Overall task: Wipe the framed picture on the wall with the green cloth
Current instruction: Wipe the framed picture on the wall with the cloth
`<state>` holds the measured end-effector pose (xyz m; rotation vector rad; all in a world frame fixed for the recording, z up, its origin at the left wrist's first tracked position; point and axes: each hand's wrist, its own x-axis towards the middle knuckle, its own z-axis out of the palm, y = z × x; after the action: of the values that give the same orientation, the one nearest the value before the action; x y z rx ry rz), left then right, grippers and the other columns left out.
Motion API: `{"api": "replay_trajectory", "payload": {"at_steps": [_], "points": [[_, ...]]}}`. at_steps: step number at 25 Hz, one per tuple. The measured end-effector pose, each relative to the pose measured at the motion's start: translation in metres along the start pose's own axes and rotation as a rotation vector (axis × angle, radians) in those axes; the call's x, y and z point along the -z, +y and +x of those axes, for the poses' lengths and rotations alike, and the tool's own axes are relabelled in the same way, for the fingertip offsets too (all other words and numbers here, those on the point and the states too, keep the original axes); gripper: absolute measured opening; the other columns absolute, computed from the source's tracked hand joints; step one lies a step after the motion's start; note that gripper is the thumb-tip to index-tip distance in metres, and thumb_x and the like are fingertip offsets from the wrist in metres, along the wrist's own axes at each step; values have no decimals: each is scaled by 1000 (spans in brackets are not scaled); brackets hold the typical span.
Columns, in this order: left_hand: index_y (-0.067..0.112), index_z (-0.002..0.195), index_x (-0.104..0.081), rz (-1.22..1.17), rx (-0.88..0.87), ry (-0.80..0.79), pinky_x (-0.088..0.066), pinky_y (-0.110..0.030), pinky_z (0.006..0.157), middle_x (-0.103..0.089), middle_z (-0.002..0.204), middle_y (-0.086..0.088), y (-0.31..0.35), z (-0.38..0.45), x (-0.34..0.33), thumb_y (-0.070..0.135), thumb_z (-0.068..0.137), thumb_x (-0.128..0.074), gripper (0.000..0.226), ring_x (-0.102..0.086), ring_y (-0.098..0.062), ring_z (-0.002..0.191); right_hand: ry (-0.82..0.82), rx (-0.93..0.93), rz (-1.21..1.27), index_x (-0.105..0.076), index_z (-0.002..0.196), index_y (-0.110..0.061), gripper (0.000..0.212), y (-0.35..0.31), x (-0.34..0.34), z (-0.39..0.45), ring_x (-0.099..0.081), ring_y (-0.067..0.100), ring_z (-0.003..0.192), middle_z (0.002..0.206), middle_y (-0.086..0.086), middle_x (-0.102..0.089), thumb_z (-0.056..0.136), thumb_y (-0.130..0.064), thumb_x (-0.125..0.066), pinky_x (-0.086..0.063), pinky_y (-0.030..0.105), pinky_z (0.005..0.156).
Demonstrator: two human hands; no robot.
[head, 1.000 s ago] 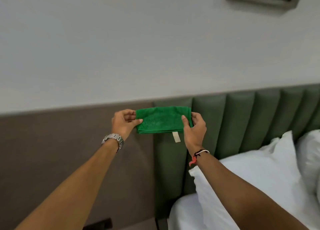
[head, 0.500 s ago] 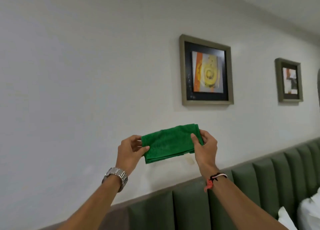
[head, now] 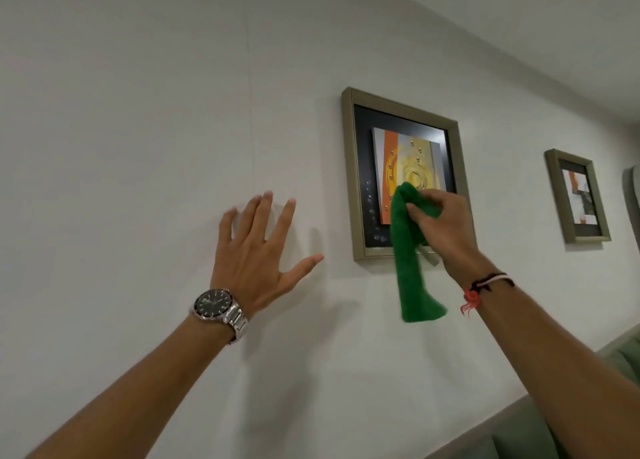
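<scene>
The framed picture hangs on the white wall, with a dull gold frame, black mat and an orange and yellow print. My right hand grips the green cloth in front of the picture's lower right part. The cloth's top is bunched against the glass and its long end dangles below the frame. My left hand is flat on the wall left of the frame, fingers spread, holding nothing. The frame's lower right corner is hidden behind my right hand.
A second, smaller framed picture hangs further right on the same wall. A green padded headboard runs along the wall's bottom right. The ceiling meets the wall at the upper right.
My left hand has let go of the cloth and moved onto the wall. My right hand has carried the cloth up onto the picture. The view has tilted up and closer.
</scene>
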<state>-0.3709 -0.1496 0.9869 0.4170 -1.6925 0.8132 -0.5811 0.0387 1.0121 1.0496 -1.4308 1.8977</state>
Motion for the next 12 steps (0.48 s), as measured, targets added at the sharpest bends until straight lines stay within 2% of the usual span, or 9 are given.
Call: {"api": "replay_trajectory", "payload": {"at_steps": [3,5,9,12], "points": [[21,158,-26,112,-143,-37,-22,-64,118,-25,164,-21,-4,40,-19,89,78,-22,105,-30,-37,151,9,91,-96,-69,119,-13,31,11,-12,38,-61,18,102,107,-4,-64,89,-23,-69,-52,35,94],[22,160,-18,156,-234,-53,-16,-65,120,-20,166,-22,-4,72,-28,93,74,-18,111,-25,-37,153,80,171,-211,-70,115,-18,37,24,-23,60,-55,23,113,116,0,-63,83,-38,-71,-47,43,100],[23,161,-7,259,-367,-57,-12,-68,119,-12,168,-21,-4,126,-44,98,66,-11,121,-19,-38,154,121,262,-389,-70,115,-25,34,30,-48,90,-35,30,129,133,7,-48,84,-38,-72,-28,47,106],[23,160,0,273,-405,-43,-11,-69,119,-6,169,-20,0,156,-54,100,63,-12,124,-15,-36,156,212,421,-460,-68,114,-27,32,30,-68,97,-35,33,133,138,9,-46,85,-41,-66,-27,53,107]]}}
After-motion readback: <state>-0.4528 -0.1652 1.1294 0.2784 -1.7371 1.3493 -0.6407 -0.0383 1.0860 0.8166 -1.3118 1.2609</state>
